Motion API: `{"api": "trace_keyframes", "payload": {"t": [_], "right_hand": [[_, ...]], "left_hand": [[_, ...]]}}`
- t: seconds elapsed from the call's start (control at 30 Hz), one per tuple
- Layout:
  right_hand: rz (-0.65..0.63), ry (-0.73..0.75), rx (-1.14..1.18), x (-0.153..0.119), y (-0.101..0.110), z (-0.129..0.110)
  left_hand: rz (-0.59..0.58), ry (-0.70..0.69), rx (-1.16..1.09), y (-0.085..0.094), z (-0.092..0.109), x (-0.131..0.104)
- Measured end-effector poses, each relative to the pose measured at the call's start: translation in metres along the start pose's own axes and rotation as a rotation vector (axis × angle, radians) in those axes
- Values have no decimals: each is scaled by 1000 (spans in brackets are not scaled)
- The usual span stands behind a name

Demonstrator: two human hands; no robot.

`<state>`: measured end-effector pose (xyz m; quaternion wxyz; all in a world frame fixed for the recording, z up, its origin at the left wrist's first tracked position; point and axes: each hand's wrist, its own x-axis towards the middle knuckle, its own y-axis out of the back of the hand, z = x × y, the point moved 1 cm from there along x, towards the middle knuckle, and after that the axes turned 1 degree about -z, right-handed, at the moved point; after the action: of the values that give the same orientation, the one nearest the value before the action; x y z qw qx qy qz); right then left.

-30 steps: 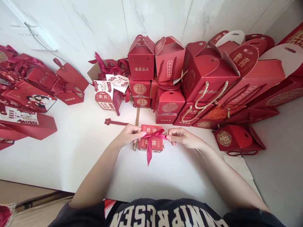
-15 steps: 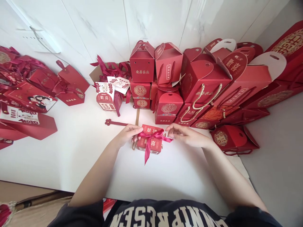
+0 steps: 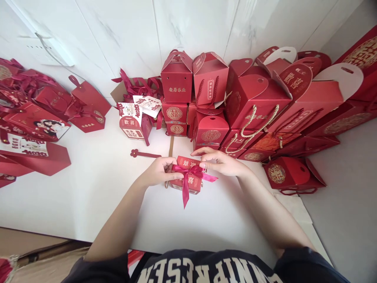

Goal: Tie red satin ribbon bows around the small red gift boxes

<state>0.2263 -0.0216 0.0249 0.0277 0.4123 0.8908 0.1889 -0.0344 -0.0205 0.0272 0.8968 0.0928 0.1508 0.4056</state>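
A small red box (image 3: 186, 186) with printed characters lies on the white table, a dark pink ribbon (image 3: 185, 193) tied in a bow across its top. At its left side, my left hand (image 3: 157, 170) pinches the left loop of the bow between thumb and fingers. My right hand (image 3: 220, 161) comes in from the right, its thumb on the right part of the bow and its fingers reaching over the box's far right corner. Those fingers are apart. Twisted cord shows at the box's left edge.
Red gift boxes (image 3: 210, 131), some with rope handles, are stacked along the wall. Ribboned red boxes (image 3: 53, 98) crowd the left side. A flower-ended red strip (image 3: 144, 154) lies behind my left hand. A red box (image 3: 290, 173) sits at the right on the white table (image 3: 97, 200).
My right hand has moved left onto the bow and over the box. The fingers of my left hand have curled closer around the left loop. The ribbon tails have shifted slightly.
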Motion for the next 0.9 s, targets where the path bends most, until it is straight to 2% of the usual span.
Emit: {"api": "trace_keyframes", "payload": {"t": [0.13, 0.2, 0.23, 0.27, 0.33, 0.4, 0.43, 0.5, 0.57, 0.67, 0.73, 0.83, 0.9], "right_hand": [[-8, 12, 75, 3, -4, -2], [-23, 25, 58, 4, -6, -1], [-21, 29, 47, 4, -7, -1], [-13, 29, 37, 5, -7, 0], [7, 19, 27, 5, -8, 1], [11, 12, 25, 5, -9, 0], [8, 12, 26, 5, -9, -1], [9, 22, 21, 4, -10, -4], [14, 42, 8, 2, -11, -9], [18, 47, -3, -1, -12, -14], [39, -1, 36, -2, -12, -14], [108, -106, 146, 0, -11, -7], [151, -118, 176, 3, -11, -1]], "left_hand": [[221, -55, 144, 12, 15, -13], [336, 27, 291, 17, 23, -25], [357, 104, 381, 17, 26, -32], [311, 196, 447, 16, 29, -38], [123, 329, 444, 6, 31, -47], [-13, 366, 366, -10, 29, -50], [-28, 351, 328, -18, 27, -48], [-4, 316, 242, -31, 21, -42], [38, 289, 101, -37, 14, -34], [124, 240, -85, -33, 4, -26], [151, 218, -148, -27, -1, -24], [121, 206, -226, -21, -7, -23], [103, 197, -275, -20, -11, -22]]}}
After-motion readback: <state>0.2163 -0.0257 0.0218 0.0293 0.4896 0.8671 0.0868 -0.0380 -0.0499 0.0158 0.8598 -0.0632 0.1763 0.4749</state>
